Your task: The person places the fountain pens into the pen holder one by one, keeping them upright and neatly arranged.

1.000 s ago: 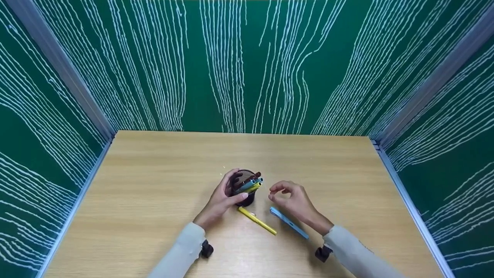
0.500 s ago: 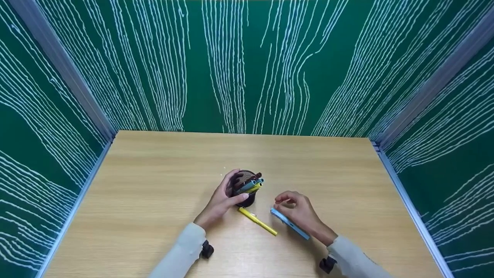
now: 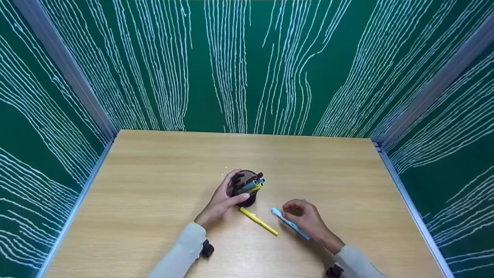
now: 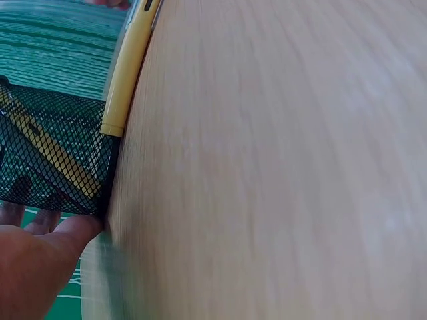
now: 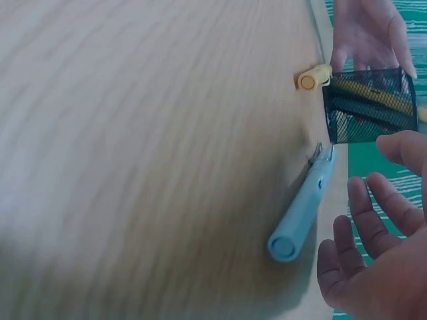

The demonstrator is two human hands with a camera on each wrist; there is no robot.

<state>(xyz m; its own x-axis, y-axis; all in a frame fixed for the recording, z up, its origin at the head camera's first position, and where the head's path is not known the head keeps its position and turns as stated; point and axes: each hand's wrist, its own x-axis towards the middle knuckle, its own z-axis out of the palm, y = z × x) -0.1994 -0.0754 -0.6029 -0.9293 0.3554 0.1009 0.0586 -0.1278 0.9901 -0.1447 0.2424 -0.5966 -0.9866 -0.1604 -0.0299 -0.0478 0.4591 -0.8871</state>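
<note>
At the frame's lower centre, the left hand (image 3: 220, 200) gripped a mesh cup (image 3: 251, 200) of pens (image 3: 248, 187); the right hand (image 3: 307, 219), empty, loosely curled, hung near a blue pen (image 5: 303, 208).

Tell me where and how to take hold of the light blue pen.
Probably best pinched mid-barrel from above, across its length: the light blue pen lies flat on the table, slim and round, with the loose yellow pen lying apart.
</note>
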